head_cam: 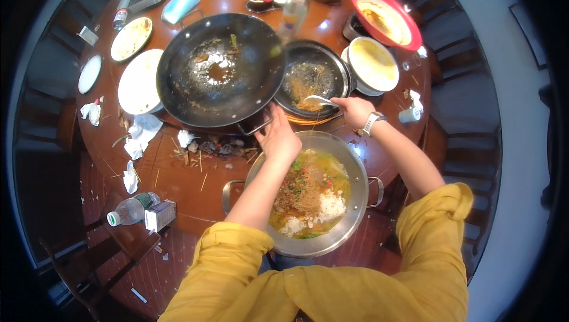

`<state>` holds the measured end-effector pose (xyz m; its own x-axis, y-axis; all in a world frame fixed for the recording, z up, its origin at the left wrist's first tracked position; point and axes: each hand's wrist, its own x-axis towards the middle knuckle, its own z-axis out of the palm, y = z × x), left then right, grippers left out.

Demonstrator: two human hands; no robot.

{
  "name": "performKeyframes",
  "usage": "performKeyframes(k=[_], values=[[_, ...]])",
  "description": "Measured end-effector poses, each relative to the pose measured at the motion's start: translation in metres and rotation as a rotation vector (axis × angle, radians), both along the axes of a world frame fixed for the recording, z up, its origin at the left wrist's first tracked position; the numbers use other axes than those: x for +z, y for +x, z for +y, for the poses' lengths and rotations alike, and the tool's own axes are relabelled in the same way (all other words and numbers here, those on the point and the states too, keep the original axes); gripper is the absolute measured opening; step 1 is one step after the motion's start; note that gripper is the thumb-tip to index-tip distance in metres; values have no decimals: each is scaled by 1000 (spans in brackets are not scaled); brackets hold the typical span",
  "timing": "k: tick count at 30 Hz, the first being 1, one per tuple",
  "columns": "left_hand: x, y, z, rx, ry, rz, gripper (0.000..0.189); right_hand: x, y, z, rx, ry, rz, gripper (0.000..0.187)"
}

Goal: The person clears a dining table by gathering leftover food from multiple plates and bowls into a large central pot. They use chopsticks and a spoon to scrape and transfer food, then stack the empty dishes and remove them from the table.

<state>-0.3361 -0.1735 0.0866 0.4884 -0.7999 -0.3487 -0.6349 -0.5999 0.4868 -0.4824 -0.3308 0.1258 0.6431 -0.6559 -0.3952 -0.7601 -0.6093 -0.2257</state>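
My left hand (278,137) is at the near wire handle of a large black wok (191,95), its fingers against the rim; a little oily liquid and food bits lie in the wok. In my right hand (355,111) is a white spoon (321,100), its bowl resting among noodle-like scraps in a round black pan (326,60). The wok overlaps this pan's left edge. Nearest my body, a two-handled steel pan (358,215) holds rice, brown noodle-like food, chopped greens and red bits in yellowish liquid. My left forearm passes over its left side.
Soiled plates (132,39) and a white bowl (140,82) stand left on the round wooden table (186,197). At right are a red-rimmed dish (411,40) and a white pot (374,64). Crumpled tissues (142,133) and scraps lie near the wok. A plastic bottle (133,208) lies lower left.
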Motion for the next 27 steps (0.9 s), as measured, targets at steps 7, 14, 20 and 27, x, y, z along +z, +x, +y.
performKeyframes(k=[7, 14, 20, 27], values=[[-11, -1, 0, 44, -169, -227, 75, 5, -8, 0, -265, 483, -167, 33], [-11, 5, -6, 12, -507, -233, 60, -12, -19, 17, -525, 705, -410, 33], [-6, 0, -19, -25, -660, -128, 35, 9, -18, 28, -766, 1046, -459, 35], [50, -17, 23, -45, -949, -188, 30, 70, -47, 94, -654, 915, -665, 39]])
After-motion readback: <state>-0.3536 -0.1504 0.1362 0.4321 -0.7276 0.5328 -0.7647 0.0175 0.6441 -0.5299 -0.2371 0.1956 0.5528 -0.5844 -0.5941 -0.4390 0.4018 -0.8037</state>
